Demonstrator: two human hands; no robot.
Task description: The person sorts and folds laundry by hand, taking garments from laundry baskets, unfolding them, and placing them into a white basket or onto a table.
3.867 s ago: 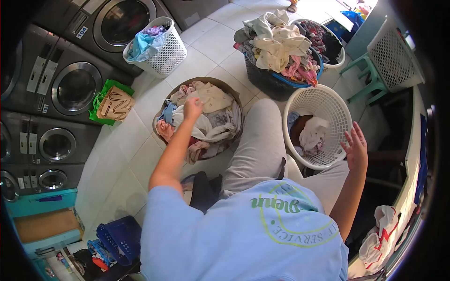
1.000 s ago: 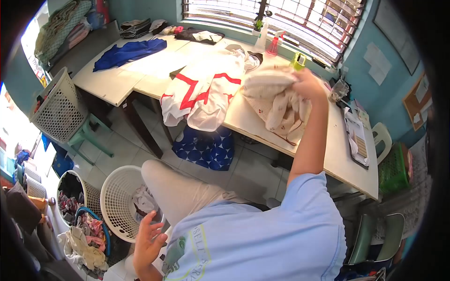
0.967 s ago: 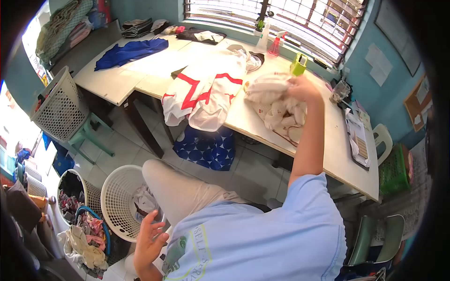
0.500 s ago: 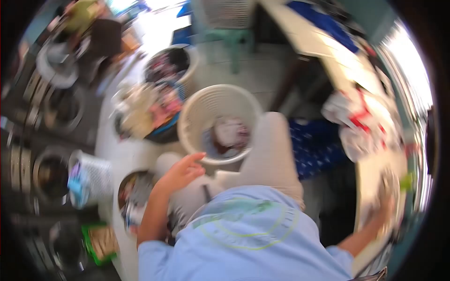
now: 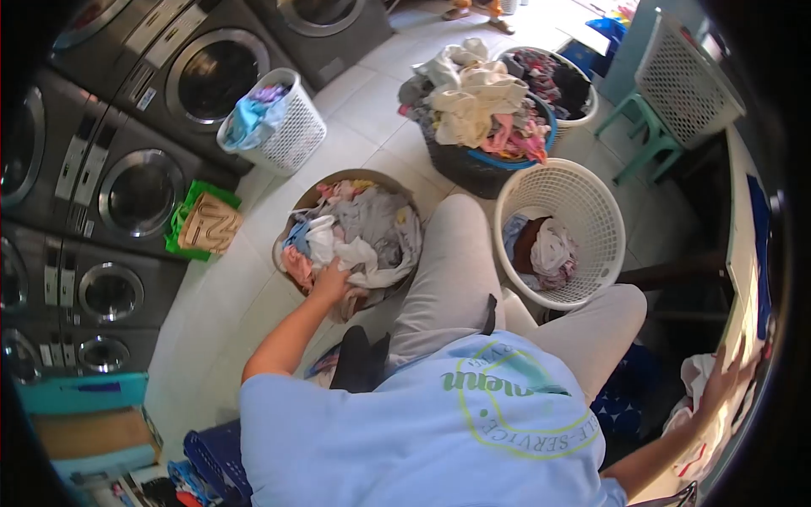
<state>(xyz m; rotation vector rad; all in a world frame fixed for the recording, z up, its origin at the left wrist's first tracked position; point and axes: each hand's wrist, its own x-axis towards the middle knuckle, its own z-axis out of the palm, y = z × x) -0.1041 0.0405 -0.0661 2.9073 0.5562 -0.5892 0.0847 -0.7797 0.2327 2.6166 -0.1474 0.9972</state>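
Observation:
My left hand (image 5: 332, 283) is in a round basin (image 5: 287, 207) heaped with clothes, its fingers closed on a pale cloth (image 5: 356, 258) at the pile's near edge. On the right, my right hand (image 5: 725, 380) rests with fingers spread at the edge of a table (image 5: 740, 245), just above a white cloth with red marks (image 5: 699, 431). Between my knees stands a round white perforated basket (image 5: 601, 203) holding a white and brown bundle of clothes (image 5: 553, 252).
A dark tub with a blue rim (image 5: 473, 165) overflows with clothes. Behind it is another full basket (image 5: 583, 114). Washing machines (image 5: 139, 194) line the left side, with a white basket (image 5: 296, 131) and green bag (image 5: 190, 221) before them. A green stool (image 5: 646, 135) stands back right.
The view has swung to the left. My left hand has gone from above my lap down into the basin and closed on cloth. My right hand stays at the table, fingers spread.

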